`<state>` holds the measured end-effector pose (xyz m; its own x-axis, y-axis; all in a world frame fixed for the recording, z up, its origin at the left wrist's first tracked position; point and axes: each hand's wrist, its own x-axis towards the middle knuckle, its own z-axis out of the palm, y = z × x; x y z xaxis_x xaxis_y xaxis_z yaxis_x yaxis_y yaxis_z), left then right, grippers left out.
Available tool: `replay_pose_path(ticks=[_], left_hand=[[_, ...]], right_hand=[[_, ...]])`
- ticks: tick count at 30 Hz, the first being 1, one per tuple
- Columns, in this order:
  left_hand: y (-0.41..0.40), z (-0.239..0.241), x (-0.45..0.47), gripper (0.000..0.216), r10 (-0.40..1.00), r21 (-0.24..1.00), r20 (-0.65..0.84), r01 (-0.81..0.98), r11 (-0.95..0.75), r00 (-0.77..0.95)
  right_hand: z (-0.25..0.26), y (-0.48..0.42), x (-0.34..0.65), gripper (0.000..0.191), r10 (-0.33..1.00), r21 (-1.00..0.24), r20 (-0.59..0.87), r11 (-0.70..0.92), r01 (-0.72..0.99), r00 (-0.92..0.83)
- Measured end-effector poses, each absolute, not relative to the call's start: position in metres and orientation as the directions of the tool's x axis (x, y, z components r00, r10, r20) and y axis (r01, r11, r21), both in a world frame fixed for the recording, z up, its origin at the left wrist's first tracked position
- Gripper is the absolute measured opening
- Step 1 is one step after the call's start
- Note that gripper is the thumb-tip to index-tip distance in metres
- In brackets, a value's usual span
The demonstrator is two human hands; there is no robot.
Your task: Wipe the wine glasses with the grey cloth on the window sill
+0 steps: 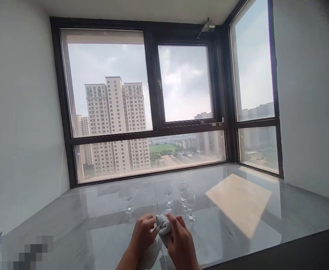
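Observation:
My left hand (142, 234) and my right hand (180, 243) are both closed around a bunched white cloth (162, 225) low in the middle of the view. Whether a glass sits inside the cloth I cannot make out. Just beyond my hands, several clear stemmed wine glasses stand upright on a glossy grey marble sill (82, 225): one (129, 200) apart at the left, one (168, 193) in the middle, and a cluster (187, 202) to the right, the nearest close to my right hand.
A large dark-framed corner window (153, 112) backs the sill, with high-rise blocks outside. White walls close in at left and right. A pale sunlit patch (239, 202) lies on the sill's right part. A dark front edge (294, 247) runs at lower right.

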<state>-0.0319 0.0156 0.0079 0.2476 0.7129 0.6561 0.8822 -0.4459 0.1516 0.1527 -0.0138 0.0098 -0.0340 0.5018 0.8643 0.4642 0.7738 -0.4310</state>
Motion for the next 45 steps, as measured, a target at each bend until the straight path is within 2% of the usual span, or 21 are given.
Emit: replay_pose_path(ticks=[4,7,9,12,15,19,21,23,26,31,37,41,45], left_hand=[[0.016,0.009,-0.032,0.014,0.767,0.246,0.605,0.867,-0.434,0.213],[0.015,0.009,-0.033,0.011,0.808,0.342,0.564,0.843,-0.416,0.17],[0.014,0.009,-0.033,0.014,0.837,0.39,0.528,0.834,-0.389,0.143],[0.012,0.01,-0.034,0.019,0.876,0.417,0.457,0.832,-0.365,0.155],[0.011,0.011,-0.036,0.021,0.883,0.419,0.44,0.832,-0.363,0.164],[0.014,0.009,-0.04,0.027,0.859,0.43,0.5,0.83,-0.354,0.107],[0.016,0.007,-0.042,0.029,0.845,0.435,0.527,0.826,-0.359,0.09],[0.019,0.006,-0.043,0.029,0.834,0.433,0.546,0.825,-0.364,0.082],[0.022,0.003,-0.045,0.03,0.813,0.407,0.579,0.839,-0.361,0.068],[0.028,-0.005,-0.049,0.032,0.792,0.393,0.61,0.853,-0.342,0.037],[0.032,0.0,-0.049,0.04,0.824,0.54,0.561,0.79,-0.292,-0.078],[0.03,0.003,-0.042,0.037,0.881,0.678,0.465,0.674,-0.293,-0.085],[0.03,0.001,-0.029,0.041,0.905,0.762,0.416,0.578,-0.293,-0.089]], right_hand=[[0.007,-0.006,0.156,0.031,0.553,-0.594,0.801,0.688,0.417,0.23],[-0.006,0.0,0.157,0.033,0.639,-0.779,0.625,0.548,0.304,0.448],[-0.016,0.002,0.158,0.041,0.715,-0.875,0.475,0.444,0.191,0.514],[-0.027,0.002,0.159,0.043,0.809,-0.934,0.344,0.346,0.086,0.477],[-0.029,-0.001,0.161,0.041,0.835,-0.924,0.379,0.366,0.11,0.4],[-0.021,-0.008,0.18,0.042,0.789,-0.857,0.508,0.422,0.297,0.345],[-0.017,-0.009,0.203,0.04,0.774,-0.822,0.523,0.349,0.45,0.355],[-0.016,-0.007,0.231,0.039,0.767,-0.777,0.498,0.186,0.602,0.405],[-0.015,0.002,0.272,0.04,0.784,-0.699,0.449,0.01,0.715,0.428],[-0.005,0.017,0.296,0.039,0.867,-0.632,0.25,-0.191,0.751,0.431],[-0.002,0.012,0.29,0.042,0.843,-0.63,0.295,-0.182,0.755,0.449],[-0.002,0.01,0.29,0.041,0.842,-0.651,0.293,-0.171,0.74,0.453],[-0.002,0.009,0.291,0.039,0.84,-0.672,0.292,-0.159,0.723,0.456]])
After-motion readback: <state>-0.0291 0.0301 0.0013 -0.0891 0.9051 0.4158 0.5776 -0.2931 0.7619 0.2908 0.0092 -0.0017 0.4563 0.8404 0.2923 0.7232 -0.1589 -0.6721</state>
